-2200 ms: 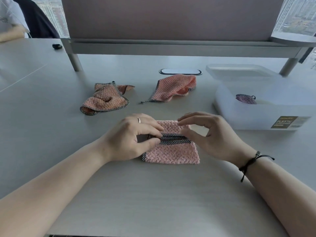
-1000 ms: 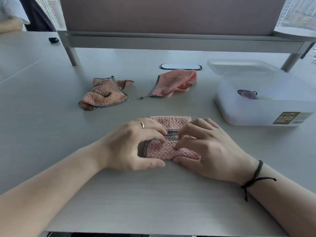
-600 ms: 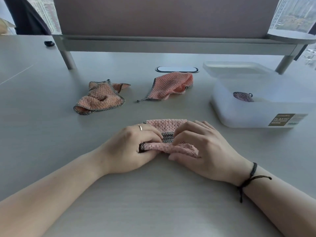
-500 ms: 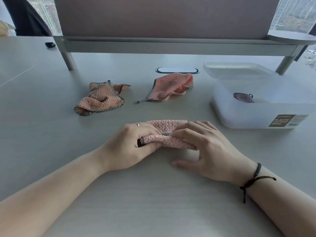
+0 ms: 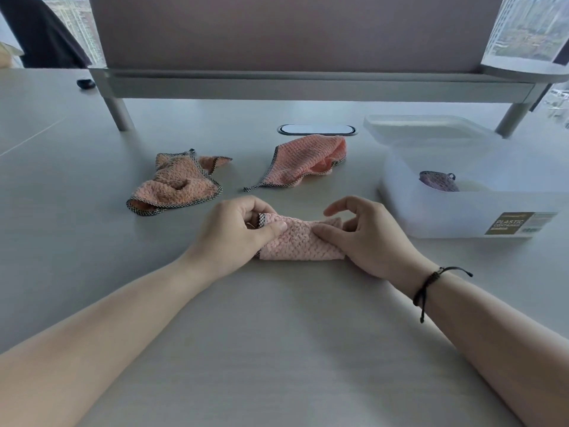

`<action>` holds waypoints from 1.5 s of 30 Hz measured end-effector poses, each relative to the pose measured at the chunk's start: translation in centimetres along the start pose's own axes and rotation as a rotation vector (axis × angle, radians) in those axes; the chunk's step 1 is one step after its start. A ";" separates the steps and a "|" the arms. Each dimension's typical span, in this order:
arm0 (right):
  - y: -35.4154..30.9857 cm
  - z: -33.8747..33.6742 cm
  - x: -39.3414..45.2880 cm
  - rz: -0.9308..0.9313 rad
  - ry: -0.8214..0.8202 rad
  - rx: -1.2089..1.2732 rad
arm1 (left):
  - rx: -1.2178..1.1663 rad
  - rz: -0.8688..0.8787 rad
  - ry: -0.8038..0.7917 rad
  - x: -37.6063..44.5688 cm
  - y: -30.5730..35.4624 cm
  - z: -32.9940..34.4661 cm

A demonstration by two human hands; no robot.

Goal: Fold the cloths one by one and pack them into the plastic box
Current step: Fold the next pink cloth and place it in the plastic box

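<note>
A pink cloth [image 5: 300, 241] with a checked border lies folded into a narrow strip on the table in front of me. My left hand [image 5: 234, 232] pinches its left end between thumb and fingers. My right hand [image 5: 366, 238] holds its right end, thumb pressed on top and fingers curled above. Two more pink cloths lie crumpled farther back: one at the left [image 5: 175, 184], one in the middle [image 5: 303, 163]. The translucent plastic box [image 5: 462, 211] stands open at the right with a folded cloth [image 5: 438, 181] inside.
The box's lid [image 5: 421, 127] lies behind the box. A white oval cable port [image 5: 317, 130] sits in the grey table [image 5: 277, 334]. A raised shelf on metal legs [image 5: 118, 114] spans the back. A small black object [image 5: 86, 83] lies far left.
The near half of the cloth was lifted and folded away from me over the far half, so the cloth is now a narrow strip. Both hands shifted to its ends.
</note>
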State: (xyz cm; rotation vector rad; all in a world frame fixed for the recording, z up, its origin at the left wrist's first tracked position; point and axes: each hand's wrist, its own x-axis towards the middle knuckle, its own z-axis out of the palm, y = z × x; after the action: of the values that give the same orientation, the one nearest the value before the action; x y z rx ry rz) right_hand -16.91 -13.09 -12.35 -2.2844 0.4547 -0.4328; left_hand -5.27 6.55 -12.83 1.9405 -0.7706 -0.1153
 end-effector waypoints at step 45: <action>-2.7 2.0 -2.9 -0.295 -0.379 -0.582 | 0.821 0.298 -0.464 -1.5 1.1 1.7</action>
State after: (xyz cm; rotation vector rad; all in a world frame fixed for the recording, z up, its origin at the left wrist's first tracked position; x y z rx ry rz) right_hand -18.08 -8.85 -12.19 -2.9306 0.0444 0.0118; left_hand -7.68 5.78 -13.11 2.5656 -1.5905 -0.0711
